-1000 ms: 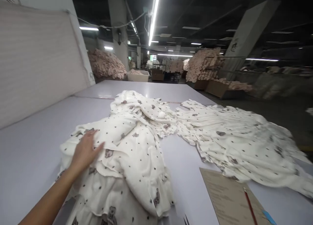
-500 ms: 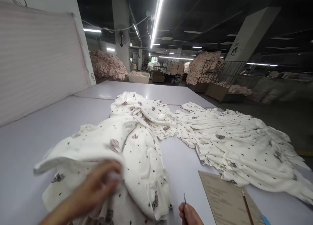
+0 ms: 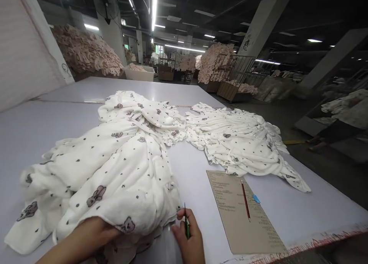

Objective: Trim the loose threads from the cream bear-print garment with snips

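A white garment (image 3: pixel 135 164) printed with grey-pink bears and small dark dots lies bunched on the left of the table. My left hand (image 3: pixel 99 233) reaches in under its near fold, and the fabric hides the fingers. Close to the garment's right edge, my right hand (image 3: pixel 189 233) is closed around thread snips (image 3: pixel 187 226) with a green handle. Their thin dark point stands upward; most of the tool is covered by the fingers. Another heap of the same printed fabric (image 3: pixel 238 141) spreads across the table's right side.
A brown card with writing (image 3: pixel 230 218) lies right of my right hand, carrying a dark red pencil (image 3: pixel 245 200) and a blue clip or tab (image 3: pixel 256 199). Behind the pale table (image 3: pixel 184 89) stand wire carts (image 3: pixel 235 78), a white bin (image 3: pixel 139 73) and piles of pink fabric (image 3: pixel 86 51).
The view has turned right and down. My left hand has gone from above the garment to beneath its near fold. My right hand, with the snips, has come nearer the garment's edge.
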A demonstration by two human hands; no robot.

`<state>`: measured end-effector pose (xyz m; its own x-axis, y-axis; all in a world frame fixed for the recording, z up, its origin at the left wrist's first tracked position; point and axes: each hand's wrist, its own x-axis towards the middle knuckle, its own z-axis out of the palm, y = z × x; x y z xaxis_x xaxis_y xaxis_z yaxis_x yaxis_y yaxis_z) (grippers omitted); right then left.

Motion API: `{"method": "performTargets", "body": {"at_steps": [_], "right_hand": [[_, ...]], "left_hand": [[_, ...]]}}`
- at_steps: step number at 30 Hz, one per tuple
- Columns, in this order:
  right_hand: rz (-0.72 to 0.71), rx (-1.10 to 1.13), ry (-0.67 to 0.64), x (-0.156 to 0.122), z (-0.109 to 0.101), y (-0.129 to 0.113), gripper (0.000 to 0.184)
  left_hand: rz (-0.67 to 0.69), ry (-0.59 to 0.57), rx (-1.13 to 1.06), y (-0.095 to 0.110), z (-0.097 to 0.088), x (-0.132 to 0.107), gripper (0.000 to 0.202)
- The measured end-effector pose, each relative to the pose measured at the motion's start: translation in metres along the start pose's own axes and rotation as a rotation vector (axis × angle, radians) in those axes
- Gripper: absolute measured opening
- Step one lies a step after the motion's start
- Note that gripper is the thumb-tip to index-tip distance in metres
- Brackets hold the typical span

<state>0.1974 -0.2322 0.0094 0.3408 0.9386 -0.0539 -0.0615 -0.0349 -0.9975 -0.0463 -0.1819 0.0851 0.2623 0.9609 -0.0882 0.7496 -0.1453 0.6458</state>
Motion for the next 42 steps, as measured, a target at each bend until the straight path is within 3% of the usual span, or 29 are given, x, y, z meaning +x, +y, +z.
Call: {"method": "performTargets", "body": {"at_steps": [3,6,8,10,12,13,15,17,19,22,26,30,35,38,42], "right_hand": [[-0.294,-0.089,-0.054,-0.01,0.025,0.004,0.066],[-0.434,-0.223,-0.059,-0.007,0.044,-0.003,0.046],[-0.387,-0.233,-0.08,0.001,0.048,-0.014,0.021],[-0.286,-0.176,-0.156,0.009,0.046,-0.027,0.014],[-0.198,-0.114,-0.244,0.013,0.041,-0.04,0.012],[-0.173,-0.093,-0.279,0.015,0.039,-0.046,0.014],[-0.154,-0.079,-0.336,0.015,0.036,-0.056,0.018],[-0.149,-0.073,-0.367,0.014,0.036,-0.064,0.02],[-0.128,-0.048,-0.404,0.013,0.037,-0.068,0.021],[-0.053,0.03,-0.441,0.013,0.039,-0.069,0.022],[0.001,0.079,-0.301,0.01,0.038,-0.069,0.025],[-0.154,-0.022,-0.116,0.001,0.036,-0.073,0.017],[-0.456,-0.368,-0.147,-0.006,0.033,-0.072,0.017],[-0.514,-0.563,-0.172,-0.007,0.032,-0.067,0.02],[-0.503,-0.624,-0.16,-0.007,0.033,-0.06,0.023]], "left_hand": [[-0.169,-0.174,-0.207,0.027,-0.003,0.007,0.037],[-0.2,-0.208,-0.349,0.052,-0.008,0.014,0.037],[-0.236,-0.226,-0.327,0.06,-0.015,0.014,0.038],[-0.226,-0.277,-0.293,0.061,-0.025,0.01,0.033],[-0.05,-0.308,-0.37,0.057,-0.036,0.004,0.028],[0.083,-0.264,-0.447,0.055,-0.04,0.001,0.029],[0.278,-0.058,-0.525,0.053,-0.043,-0.001,0.038],[0.287,0.135,-0.413,0.055,-0.037,0.002,0.054],[0.237,0.054,-0.239,0.059,-0.027,0.01,0.056],[0.155,-0.243,-0.24,0.066,-0.014,0.024,0.027],[-0.05,-0.341,-0.6,0.071,-0.007,0.03,0.027],[-0.176,-0.369,-0.864,0.071,-0.004,0.029,0.028],[-0.156,-0.368,-0.865,0.074,-0.003,0.029,0.027],[-0.135,-0.375,-0.846,0.076,-0.005,0.027,0.028],[-0.117,-0.377,-0.805,0.077,-0.003,0.025,0.027]]}}
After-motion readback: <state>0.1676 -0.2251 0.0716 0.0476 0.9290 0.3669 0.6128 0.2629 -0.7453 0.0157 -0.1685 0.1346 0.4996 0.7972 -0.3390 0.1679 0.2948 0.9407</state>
